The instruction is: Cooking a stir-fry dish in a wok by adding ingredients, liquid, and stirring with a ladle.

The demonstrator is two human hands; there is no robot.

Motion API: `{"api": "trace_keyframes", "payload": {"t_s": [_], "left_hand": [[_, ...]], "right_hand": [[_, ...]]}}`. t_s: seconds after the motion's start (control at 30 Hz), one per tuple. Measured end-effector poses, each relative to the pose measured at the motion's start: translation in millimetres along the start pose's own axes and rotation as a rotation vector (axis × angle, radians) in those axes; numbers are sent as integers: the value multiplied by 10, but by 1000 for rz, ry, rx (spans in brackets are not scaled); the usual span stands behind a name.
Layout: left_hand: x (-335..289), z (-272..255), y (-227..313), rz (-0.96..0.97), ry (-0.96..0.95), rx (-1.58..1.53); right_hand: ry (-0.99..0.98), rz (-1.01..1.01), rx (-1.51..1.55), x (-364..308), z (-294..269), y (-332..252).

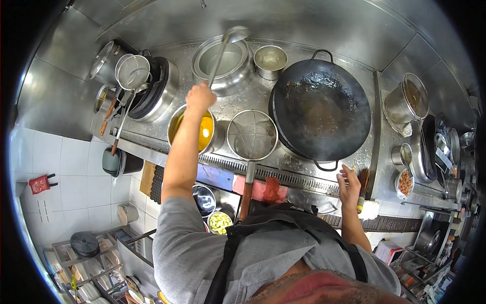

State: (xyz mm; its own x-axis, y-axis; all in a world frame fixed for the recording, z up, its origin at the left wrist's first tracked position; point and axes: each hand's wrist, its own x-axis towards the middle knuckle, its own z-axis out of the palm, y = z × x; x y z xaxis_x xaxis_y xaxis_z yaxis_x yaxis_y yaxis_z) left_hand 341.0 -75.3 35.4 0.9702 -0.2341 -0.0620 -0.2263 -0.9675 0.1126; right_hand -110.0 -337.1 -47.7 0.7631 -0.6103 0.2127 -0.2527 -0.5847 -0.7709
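My left hand (201,99) is closed around the handle of a metal ladle (218,63). The ladle's bowl hangs above the far rim of a large steel pot (235,81) holding pale liquid. Under my left forearm stands a pot of yellow oil (206,129), partly hidden by the arm. My right hand (349,186) is empty, its fingers loosely apart, near the close handle of a big black wok (321,109). The wok has a wet, shiny inside, with faint steam over it.
A round wire strainer (251,136) lies between oil pot and wok, handle toward me. A small steel pot (271,60) stands behind. Beside my right hand is a brush (362,185). More strainers (133,72) and pots crowd the left; a bowl of brown pieces (405,183) sits right.
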Motion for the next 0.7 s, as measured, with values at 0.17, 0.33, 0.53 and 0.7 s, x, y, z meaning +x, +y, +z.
{"api": "trace_keyframes", "payload": {"t_s": [0.17,0.33,0.53,0.7], "left_hand": [[700,138,-449,-152,-135,-139],[796,-160,-459,-116,155,-338],[737,-1098,-241,-24,204,-176],[-49,-964,-254,28,269,-180]], "right_hand": [[-69,121,17,-270,-220,259],[24,255,48,-621,-389,503],[-84,272,47,-616,-384,261],[-57,347,95,-628,-411,419]]}}
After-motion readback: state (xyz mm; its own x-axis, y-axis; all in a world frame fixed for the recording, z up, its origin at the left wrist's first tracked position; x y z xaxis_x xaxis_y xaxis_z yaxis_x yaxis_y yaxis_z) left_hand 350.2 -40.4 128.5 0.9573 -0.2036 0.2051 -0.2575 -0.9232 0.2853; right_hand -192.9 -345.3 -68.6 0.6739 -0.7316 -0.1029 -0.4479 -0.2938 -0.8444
